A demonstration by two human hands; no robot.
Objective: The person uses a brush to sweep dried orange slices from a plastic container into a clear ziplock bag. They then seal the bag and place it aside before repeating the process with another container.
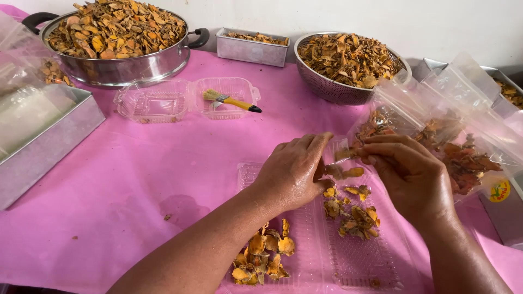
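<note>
My left hand pinches a few dried orange-brown slices just above an open clear plastic clamshell box on the pink cloth. My right hand holds the mouth of a clear plastic bag part-filled with the same dried slices. Both hands meet at the bag's opening. Two small heaps of slices lie in the clamshell, one heap in the near left half and another heap under my hands.
A large steel pot heaped with dried slices stands back left, a steel colander of slices back centre. Between them lie an empty clamshell with a yellow-handled brush and a small metal tray. Metal trays with bags flank both sides.
</note>
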